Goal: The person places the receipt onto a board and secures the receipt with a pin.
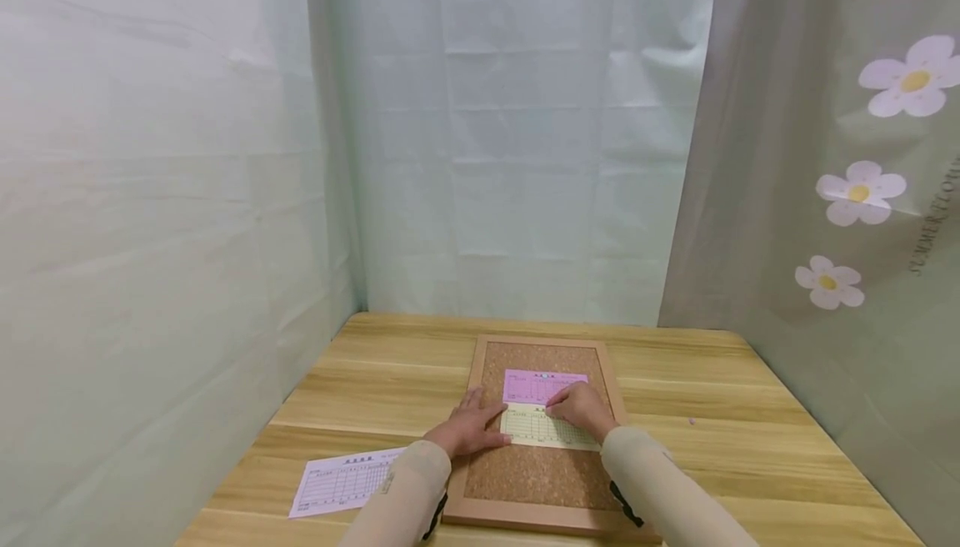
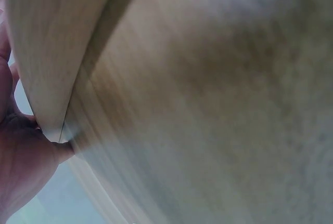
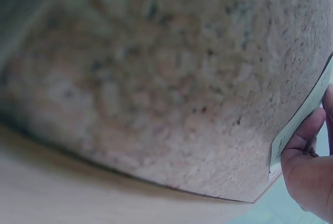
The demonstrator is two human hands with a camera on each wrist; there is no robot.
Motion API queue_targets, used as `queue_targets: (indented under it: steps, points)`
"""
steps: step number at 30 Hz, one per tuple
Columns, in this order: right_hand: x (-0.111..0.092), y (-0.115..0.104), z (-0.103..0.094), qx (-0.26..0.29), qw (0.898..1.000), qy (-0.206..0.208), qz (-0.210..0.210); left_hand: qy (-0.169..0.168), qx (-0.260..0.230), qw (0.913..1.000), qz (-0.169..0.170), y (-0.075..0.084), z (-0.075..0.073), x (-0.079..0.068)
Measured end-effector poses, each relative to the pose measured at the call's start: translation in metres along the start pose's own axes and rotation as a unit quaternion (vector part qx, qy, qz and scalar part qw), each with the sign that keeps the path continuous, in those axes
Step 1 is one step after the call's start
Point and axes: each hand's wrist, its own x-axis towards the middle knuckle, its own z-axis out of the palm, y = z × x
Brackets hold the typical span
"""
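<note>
A yellow printed slip [image 1: 552,432] lies on a wood-framed cork board [image 1: 538,476], just below a pink printed slip [image 1: 536,386]. A small pale-blue push pin [image 1: 545,375] sits at the pink slip's top edge. With fingers spread, my left hand [image 1: 468,429] rests over the board's left side, its fingers touching the slips' left edges. My right hand [image 1: 583,410] is bent over the yellow slip's top edge, thumb and fingers pinching what seems to be a push pin, mostly hidden. The right wrist view shows that hand [image 3: 309,167] against the yellow slip [image 3: 299,120].
A white printed slip [image 1: 341,484] lies left of the board, partly behind the left sleeve. On the wooden table [image 1: 757,464], a tiny pink piece [image 1: 692,421] lies to the right. Pale curtains [image 1: 517,155] enclose the table at the back and sides.
</note>
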Motion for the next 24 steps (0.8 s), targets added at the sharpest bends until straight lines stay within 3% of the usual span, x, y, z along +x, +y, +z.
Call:
queue_targets:
  steps: [17,24]
  points:
    - [0.0031,0.0076,-0.0016,0.048,0.998,-0.030,0.010,-0.003,0.006,1.0000,-0.002,-0.0021,0.0012,0.0031]
    - [0.0028,0.0081,-0.0005,0.048,0.999,-0.022,0.010,-0.001,0.008,1.0000,0.000,-0.0027,0.0019,0.0019]
